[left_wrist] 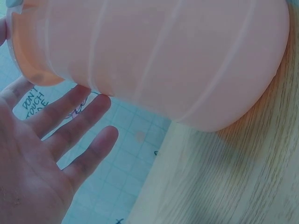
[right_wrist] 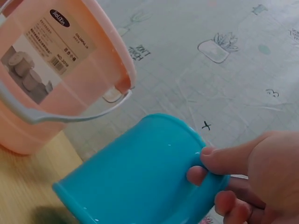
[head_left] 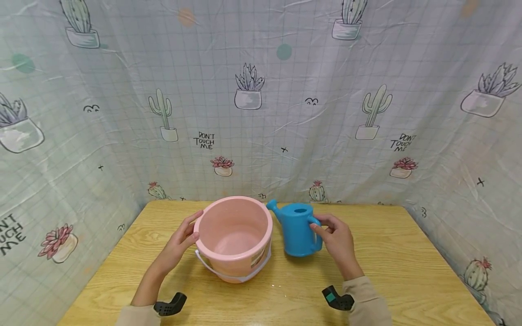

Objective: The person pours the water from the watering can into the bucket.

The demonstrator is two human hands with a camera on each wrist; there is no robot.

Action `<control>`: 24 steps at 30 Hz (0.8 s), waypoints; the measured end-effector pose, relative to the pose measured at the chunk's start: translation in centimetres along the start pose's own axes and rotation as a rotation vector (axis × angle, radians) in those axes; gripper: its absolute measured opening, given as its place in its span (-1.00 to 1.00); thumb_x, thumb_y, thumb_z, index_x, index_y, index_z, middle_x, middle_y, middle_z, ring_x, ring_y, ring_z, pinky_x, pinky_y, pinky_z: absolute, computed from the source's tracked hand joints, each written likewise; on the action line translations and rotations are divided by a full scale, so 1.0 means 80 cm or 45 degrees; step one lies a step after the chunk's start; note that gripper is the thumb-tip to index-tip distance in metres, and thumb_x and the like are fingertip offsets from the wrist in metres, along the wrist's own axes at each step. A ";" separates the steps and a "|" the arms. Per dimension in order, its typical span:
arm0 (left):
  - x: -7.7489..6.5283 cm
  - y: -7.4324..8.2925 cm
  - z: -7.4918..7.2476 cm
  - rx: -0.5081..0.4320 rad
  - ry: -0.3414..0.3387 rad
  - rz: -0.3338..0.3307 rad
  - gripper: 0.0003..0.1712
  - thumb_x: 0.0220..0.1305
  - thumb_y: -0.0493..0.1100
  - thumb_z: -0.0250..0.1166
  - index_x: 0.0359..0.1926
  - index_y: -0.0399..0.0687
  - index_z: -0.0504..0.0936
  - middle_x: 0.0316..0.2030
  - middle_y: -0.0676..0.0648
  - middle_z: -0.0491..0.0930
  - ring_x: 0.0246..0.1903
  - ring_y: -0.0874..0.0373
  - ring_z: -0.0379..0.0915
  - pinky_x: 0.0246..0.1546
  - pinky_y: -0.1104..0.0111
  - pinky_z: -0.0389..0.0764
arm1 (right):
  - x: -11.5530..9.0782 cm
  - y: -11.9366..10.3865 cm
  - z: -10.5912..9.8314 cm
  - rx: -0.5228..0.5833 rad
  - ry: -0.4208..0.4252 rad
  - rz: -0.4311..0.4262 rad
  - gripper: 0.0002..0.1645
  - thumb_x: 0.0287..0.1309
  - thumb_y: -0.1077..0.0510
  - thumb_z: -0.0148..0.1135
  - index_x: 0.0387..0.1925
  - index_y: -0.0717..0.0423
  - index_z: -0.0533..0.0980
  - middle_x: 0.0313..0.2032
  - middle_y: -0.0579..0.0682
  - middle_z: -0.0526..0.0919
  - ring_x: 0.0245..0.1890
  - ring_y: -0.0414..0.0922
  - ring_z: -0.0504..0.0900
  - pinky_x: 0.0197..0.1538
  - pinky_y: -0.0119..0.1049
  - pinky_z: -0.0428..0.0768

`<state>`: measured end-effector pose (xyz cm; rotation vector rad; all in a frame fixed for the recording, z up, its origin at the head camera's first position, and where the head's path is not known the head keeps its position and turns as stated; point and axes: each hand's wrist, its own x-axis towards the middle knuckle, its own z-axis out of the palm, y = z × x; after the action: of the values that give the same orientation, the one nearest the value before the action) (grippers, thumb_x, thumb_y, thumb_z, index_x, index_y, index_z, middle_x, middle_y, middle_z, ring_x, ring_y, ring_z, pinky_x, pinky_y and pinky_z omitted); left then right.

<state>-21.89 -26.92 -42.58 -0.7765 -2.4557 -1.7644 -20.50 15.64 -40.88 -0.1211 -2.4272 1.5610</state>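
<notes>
A pink bucket [head_left: 234, 226] stands upright on the table, its white handle [head_left: 242, 278] hanging down at the front. My left hand [head_left: 182, 237] is at the bucket's left side, thumb by the rim. In the left wrist view its fingers [left_wrist: 77, 126] are spread and fairly straight, some touching the wall under the rim. Right of the bucket is a blue watering can [head_left: 297, 233]. My right hand [head_left: 335, 235] grips the can's handle [right_wrist: 212, 179], thumb on top and fingers curled through it. The can's spout [head_left: 273, 207] points left, close beside the bucket's rim.
The wooden table [head_left: 399, 267] extends to both sides and in front of the bucket and can. Behind and around it hangs a patterned sheet [head_left: 281, 113] with cactus drawings. A few small wet-looking spots lie on the table in front of the bucket.
</notes>
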 end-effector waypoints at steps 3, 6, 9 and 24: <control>-0.001 0.000 0.000 0.000 -0.005 -0.002 -0.36 0.48 -0.24 -0.07 0.51 0.09 0.03 0.43 -0.32 0.14 0.23 0.50 0.30 0.06 0.52 0.47 | -0.001 0.002 0.000 -0.028 -0.021 0.025 -0.64 0.14 0.00 0.36 -0.01 -0.05 0.63 -0.12 0.03 0.72 -0.47 -0.15 0.44 -0.41 -0.37 0.47; -0.001 0.000 0.000 0.003 -0.008 0.003 -0.36 0.48 -0.24 -0.07 0.51 0.09 0.02 0.42 -0.32 0.15 0.23 0.50 0.30 0.06 0.52 0.47 | -0.001 0.002 -0.001 -0.054 -0.042 0.043 -0.62 0.13 -0.02 0.37 0.00 -0.06 0.62 -0.12 0.03 0.72 -0.47 -0.14 0.46 -0.41 -0.36 0.49; -0.001 0.000 0.000 0.008 -0.007 0.009 -0.36 0.48 -0.25 -0.07 0.51 0.09 0.03 0.42 -0.32 0.17 0.22 0.48 0.32 0.06 0.51 0.48 | -0.001 0.001 0.000 -0.086 -0.061 0.039 -0.62 0.13 0.01 0.37 0.01 -0.05 0.61 -0.11 0.04 0.72 -0.47 -0.12 0.50 -0.42 -0.35 0.50; 0.000 -0.001 0.000 0.031 -0.001 0.029 -0.36 0.48 -0.26 -0.08 0.51 0.05 0.03 0.41 -0.37 0.16 0.22 0.51 0.30 0.06 0.51 0.47 | -0.001 -0.003 -0.006 -0.008 -0.162 0.015 -0.73 0.09 0.09 0.40 -0.23 0.16 0.59 -0.32 0.10 0.72 -0.64 -0.07 0.55 -0.49 -0.29 0.56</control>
<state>-21.96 -26.91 -42.69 -0.8004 -2.4539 -1.7240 -20.31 15.97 -40.48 -0.0390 -2.5318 1.6124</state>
